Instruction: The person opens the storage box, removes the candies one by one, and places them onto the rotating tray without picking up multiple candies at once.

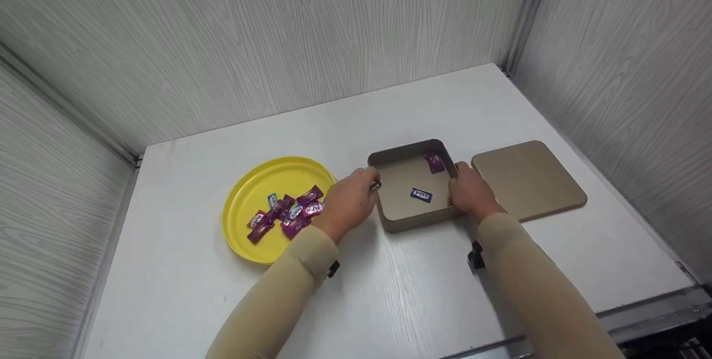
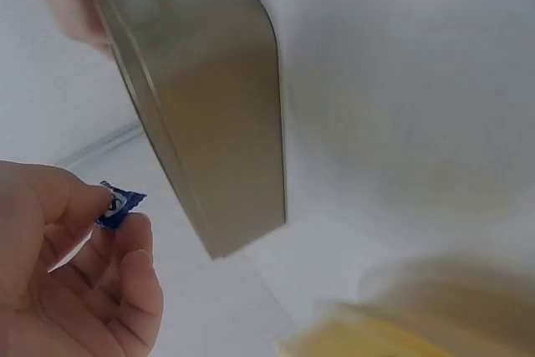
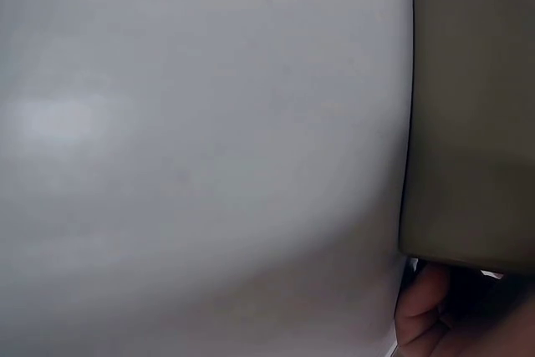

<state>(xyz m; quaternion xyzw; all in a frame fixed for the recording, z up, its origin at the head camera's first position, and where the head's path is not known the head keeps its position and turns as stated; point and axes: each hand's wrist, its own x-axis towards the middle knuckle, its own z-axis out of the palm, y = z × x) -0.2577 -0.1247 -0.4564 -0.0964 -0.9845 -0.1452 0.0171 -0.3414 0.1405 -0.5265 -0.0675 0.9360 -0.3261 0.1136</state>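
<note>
My left hand (image 1: 350,200) pinches a small blue-wrapped candy (image 2: 119,205) between thumb and fingertips, close by the left rim of a square tan tin (image 1: 417,222). On the opposite side, my right hand (image 1: 474,191) grips the tin's right wall, with its thumb at the rim. Two candies lie inside the tin: a blue one (image 1: 421,195) near the middle and a purple one (image 1: 434,162) toward the back right corner. In the right wrist view, curled fingers (image 3: 420,303) show at the tin's edge.
To the left, a round yellow plate (image 1: 250,183) bears a pile of several purple, pink and blue wrapped candies (image 1: 292,213), partly hidden by my left hand. A flat tan lid (image 1: 528,178) lies right of the tin. Pale wood-grain panels (image 1: 311,36) enclose the white table (image 1: 172,281).
</note>
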